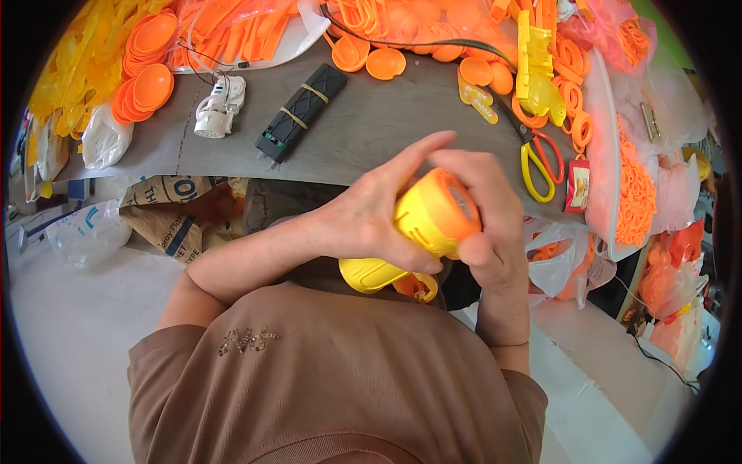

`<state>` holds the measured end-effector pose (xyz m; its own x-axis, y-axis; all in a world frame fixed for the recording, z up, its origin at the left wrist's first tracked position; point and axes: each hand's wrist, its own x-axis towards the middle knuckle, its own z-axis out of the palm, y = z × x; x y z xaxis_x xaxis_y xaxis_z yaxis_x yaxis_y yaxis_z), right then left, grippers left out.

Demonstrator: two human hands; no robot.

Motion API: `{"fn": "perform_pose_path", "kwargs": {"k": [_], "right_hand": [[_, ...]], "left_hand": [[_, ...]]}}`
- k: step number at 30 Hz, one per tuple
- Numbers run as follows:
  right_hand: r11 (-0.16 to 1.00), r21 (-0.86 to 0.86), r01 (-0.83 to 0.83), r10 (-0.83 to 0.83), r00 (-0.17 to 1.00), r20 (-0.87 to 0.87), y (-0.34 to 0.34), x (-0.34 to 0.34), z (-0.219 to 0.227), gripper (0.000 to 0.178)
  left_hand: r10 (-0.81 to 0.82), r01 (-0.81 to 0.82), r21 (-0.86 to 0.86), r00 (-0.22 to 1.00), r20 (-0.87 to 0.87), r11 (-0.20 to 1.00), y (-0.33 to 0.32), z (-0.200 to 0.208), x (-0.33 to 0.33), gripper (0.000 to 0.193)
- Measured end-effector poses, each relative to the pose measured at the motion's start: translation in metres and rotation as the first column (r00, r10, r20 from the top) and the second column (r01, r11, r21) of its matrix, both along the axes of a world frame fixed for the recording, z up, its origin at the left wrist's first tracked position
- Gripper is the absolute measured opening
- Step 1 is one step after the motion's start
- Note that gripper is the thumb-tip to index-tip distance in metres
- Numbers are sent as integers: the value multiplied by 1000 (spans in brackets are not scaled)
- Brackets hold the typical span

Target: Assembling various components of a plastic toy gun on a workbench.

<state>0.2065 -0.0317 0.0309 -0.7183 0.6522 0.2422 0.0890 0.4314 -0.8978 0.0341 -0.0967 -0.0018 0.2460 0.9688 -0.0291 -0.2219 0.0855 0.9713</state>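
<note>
A yellow plastic toy (413,216), with a thick round barrel and a handle-like lower part, is held just in front of my chest. My left hand (359,209) wraps round its barrel, the thumb along the near side. Over the barrel's end fits an orange cap (461,210) with a greyish face. My right hand (491,203), slightly smeared by motion, grips this cap with curled fingers. Below the barrel, an orange loop-shaped part (417,286) shows beside the handle. Parts of the toy are covered by my fingers.
On the grey table lie a white mechanism with wires (221,107), a black banded part (301,114), yellow-and-red-handled scissors (535,164), stickers (479,97) and a red packet (577,185). Orange discs (152,87) and a yellow shell (537,73) sit farther back. A paper sack (174,213) stands below left.
</note>
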Motion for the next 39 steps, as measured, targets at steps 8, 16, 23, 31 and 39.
{"fn": "perform_pose_path", "kwargs": {"k": [8,16,23,31,39], "right_hand": [[982,105,157,-146,984,-100,21,14,-13,54],[921,-159,355,-372,924,-95,-8,-1,-28,57],[925,-22,380,-377,907,-190,-17,-5,-24,55],[900,-49,434,-435,880,-192,-16,-13,-24,55],[922,-202,330,-379,873,-307,-9,-30,-36,52]], "left_hand": [[-159,156,-31,967,-197,987,-6,25,-38,91],[372,-375,55,926,59,925,-27,-3,-21,43],[295,-300,117,954,56,947,-29,1,-30,43],[306,-309,19,946,106,951,-15,12,-37,46],[334,-267,345,930,-151,900,-7,19,-64,42]]}}
